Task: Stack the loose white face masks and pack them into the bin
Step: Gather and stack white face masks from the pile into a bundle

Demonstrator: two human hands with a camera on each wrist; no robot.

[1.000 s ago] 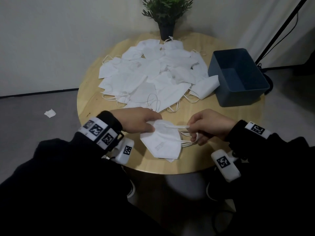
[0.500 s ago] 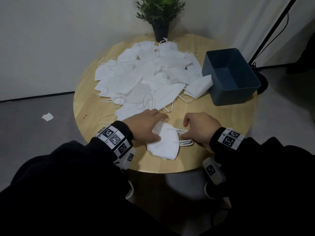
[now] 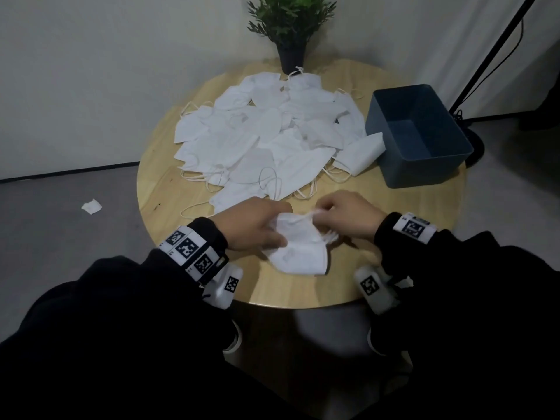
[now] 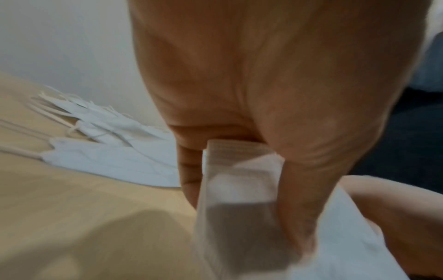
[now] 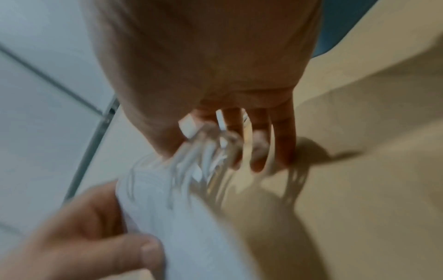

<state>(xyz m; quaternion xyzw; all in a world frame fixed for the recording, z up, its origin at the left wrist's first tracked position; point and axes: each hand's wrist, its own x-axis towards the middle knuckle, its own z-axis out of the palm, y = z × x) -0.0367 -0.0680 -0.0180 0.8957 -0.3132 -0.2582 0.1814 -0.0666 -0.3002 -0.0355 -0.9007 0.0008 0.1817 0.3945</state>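
A small stack of white masks (image 3: 298, 253) lies at the round table's near edge. My left hand (image 3: 280, 230) grips its left end; the left wrist view shows the folded stack (image 4: 239, 217) clamped between thumb and fingers (image 4: 189, 176). My right hand (image 3: 318, 214) pinches the ear loops (image 3: 328, 237) at the right end. In the blurred right wrist view, the loops (image 5: 210, 161) run through its fingers (image 5: 282, 132). A big loose pile of masks (image 3: 266, 137) covers the table's middle and back. The dark blue bin (image 3: 454, 147) stands at the right, and its visible interior is empty.
A potted plant (image 3: 291, 34) stands at the back edge of the table (image 3: 394, 262), behind the pile. A dark stand pole (image 3: 491, 53) with a cable rises at the right behind the bin. A white scrap (image 3: 91, 206) lies on the grey floor at left.
A second ago my right hand drew an ear loop out to the right. Both hands then pressed on the stack. Now they grip it again, closer together.
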